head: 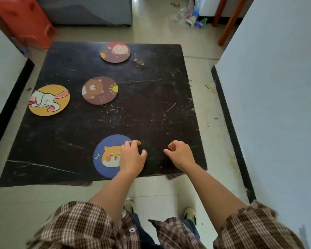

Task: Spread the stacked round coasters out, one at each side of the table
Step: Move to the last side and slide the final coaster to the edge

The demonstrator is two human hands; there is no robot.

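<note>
Four round coasters lie flat on the dark square table (151, 105). A blue coaster with a dog (107, 155) sits at the near edge. My left hand (132, 157) rests over its right part, fingers curled, gripping nothing. A yellow rabbit coaster (49, 100) lies at the left edge. At the far edge lies a brown coaster with a lion (115, 52). A brown bear coaster (100, 90) lies left of the table's middle. My right hand (180, 153) hovers loosely curled over bare table near the front right, holding nothing.
An orange plastic stool (25, 20) stands beyond the table's far left corner, a grey cabinet (86, 9) behind it. White walls close in on the left and right (276, 87). Litter (190, 15) lies on the floor at the back.
</note>
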